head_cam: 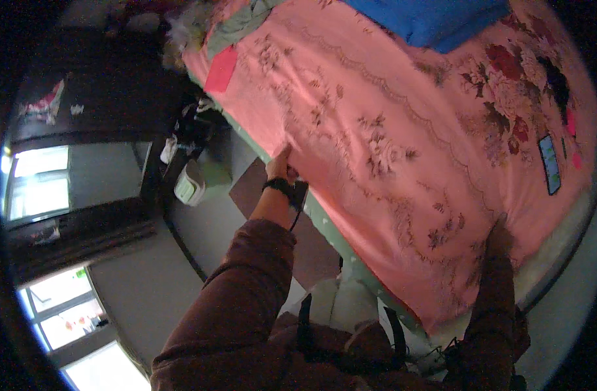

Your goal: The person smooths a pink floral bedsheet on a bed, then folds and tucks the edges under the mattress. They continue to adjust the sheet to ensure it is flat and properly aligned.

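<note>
A pink floral bedsheet (327,122) is spread over a bed before me, creased in soft folds. My left hand (280,165), with a dark band at the wrist, is closed on the sheet near its left edge, and a fold runs up from the fingers. Toward the right foot corner, my right hand (500,238) grips the sheet where creases meet at the fingertips; its fingers are dim. Below the left edge of the sheet a green dotted fabric (323,227) shows along the bed's side.
A smartphone (550,164) with a lit screen lies at the right. Blue cloth (435,22), grey-green cloth (242,24) and a red flat piece (221,70) rest on the bed. A white bin (188,185) and a brown panel (318,244) stand at floor level; windows (66,313) are lower left.
</note>
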`<state>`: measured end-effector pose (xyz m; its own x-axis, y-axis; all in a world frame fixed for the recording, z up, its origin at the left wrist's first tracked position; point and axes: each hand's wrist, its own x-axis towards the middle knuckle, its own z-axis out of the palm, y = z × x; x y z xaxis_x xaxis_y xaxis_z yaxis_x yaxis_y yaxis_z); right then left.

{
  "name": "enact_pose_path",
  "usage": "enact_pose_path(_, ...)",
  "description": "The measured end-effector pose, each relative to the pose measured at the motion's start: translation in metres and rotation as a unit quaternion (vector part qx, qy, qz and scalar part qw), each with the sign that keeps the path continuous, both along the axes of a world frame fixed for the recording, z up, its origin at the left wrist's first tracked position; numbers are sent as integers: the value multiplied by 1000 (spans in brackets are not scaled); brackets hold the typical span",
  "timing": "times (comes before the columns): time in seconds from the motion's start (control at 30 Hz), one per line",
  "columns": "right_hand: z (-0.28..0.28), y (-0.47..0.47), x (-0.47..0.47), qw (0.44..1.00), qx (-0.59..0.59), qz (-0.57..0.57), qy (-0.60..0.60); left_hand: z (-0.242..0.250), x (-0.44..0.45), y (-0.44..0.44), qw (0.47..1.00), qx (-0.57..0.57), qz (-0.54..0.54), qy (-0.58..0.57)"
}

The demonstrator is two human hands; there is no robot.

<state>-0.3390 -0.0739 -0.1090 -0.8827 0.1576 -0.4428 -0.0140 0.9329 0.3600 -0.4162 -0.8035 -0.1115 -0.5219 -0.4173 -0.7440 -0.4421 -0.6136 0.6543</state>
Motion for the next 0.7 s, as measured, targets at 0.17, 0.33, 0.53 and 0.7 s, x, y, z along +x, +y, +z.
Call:
enact_pose_path(0.17,-21,17,13,998,-21,-20,57,-46,-15,-1,997,22,62,-35)
enact_pose_path(0.33,-25,29,28,998,-38,-11,38,-44,-9,9,993,-50,74,-77)
enact_pose_path(0.53,-2,25,33,996,-67,-31,44,-19,-4,15,983,-99,44,-147)
enact_pose_path(0.7,18,4,20,949,-66,-305,-52,2,-14,20,971,-111,-13,-210)
